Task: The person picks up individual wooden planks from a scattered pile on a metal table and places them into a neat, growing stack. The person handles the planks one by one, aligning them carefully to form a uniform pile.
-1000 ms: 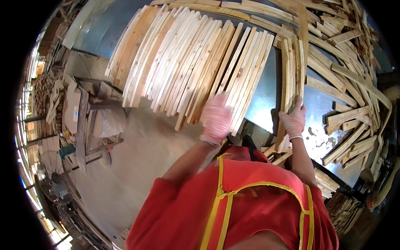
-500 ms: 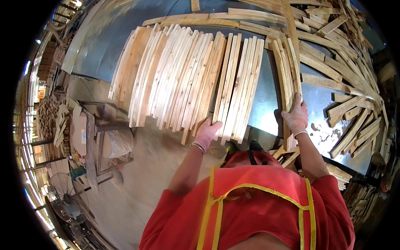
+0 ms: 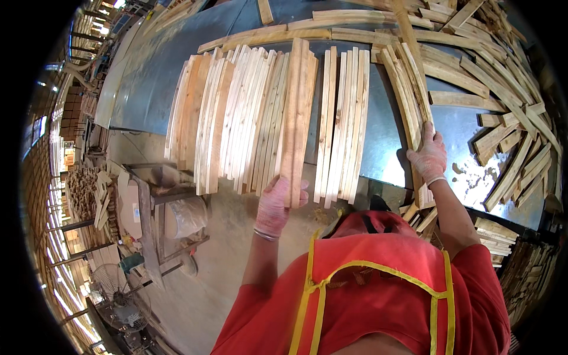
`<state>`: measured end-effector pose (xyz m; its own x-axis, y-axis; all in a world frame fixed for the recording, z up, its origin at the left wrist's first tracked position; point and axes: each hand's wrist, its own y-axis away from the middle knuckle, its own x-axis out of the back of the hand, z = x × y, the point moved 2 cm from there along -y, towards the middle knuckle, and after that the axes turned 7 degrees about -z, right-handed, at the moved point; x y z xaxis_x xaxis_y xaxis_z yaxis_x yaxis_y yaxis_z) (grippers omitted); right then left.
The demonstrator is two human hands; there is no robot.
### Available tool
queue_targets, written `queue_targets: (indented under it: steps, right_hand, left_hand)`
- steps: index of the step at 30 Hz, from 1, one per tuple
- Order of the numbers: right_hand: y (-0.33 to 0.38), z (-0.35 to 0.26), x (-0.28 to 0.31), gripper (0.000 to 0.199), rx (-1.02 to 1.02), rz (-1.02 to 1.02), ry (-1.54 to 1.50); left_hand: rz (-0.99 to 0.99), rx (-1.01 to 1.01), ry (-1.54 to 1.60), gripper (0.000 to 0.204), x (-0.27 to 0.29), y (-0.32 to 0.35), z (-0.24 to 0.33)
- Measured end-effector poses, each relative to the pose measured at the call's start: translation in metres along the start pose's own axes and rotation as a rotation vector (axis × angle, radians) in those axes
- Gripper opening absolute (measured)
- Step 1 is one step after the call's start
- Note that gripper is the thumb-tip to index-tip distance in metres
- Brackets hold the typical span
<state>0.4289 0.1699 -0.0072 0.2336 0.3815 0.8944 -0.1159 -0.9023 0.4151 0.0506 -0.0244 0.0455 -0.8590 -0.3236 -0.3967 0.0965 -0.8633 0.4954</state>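
Observation:
My left hand (image 3: 278, 204), in a pale pinkish work glove, is closed round the near end of a wooden board (image 3: 293, 118). That board is lifted and tilted above a row of pale wooden strips (image 3: 239, 118) lying side by side on the metal table. A smaller group of strips (image 3: 343, 124) lies just to its right, with a gap between. Farther right, my gloved right hand (image 3: 429, 157) grips the side of a narrow bundle of wooden strips (image 3: 402, 106) near its close end. Its fingertips are partly hidden against the wood.
A jumbled heap of wood offcuts (image 3: 503, 65) covers the right and far right of the blue-grey metal table (image 3: 378, 136). Long strips (image 3: 307, 23) lie across the back. At left on the floor stand a metal-framed stand (image 3: 157, 219) and a fan (image 3: 118, 296).
My left hand has shifted slightly left and raised a board out of the row, widening the gap beside the right group. My right hand stays by its bundle.

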Motion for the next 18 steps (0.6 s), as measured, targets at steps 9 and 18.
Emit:
queue_targets:
  steps: [9, 18]
  right_hand:
    - [-0.001, 0.004, 0.000, 0.112, 0.023, 0.039, 0.001]
    - [-0.003, 0.001, -0.004, 0.114, 0.010, 0.009, 0.008]
  left_hand:
    - [0.324, -0.280, -1.562, 0.046, 0.025, -0.028, -0.082]
    - [-0.364, 0.315, -0.752, 0.044, -0.001, 0.036, -0.157]
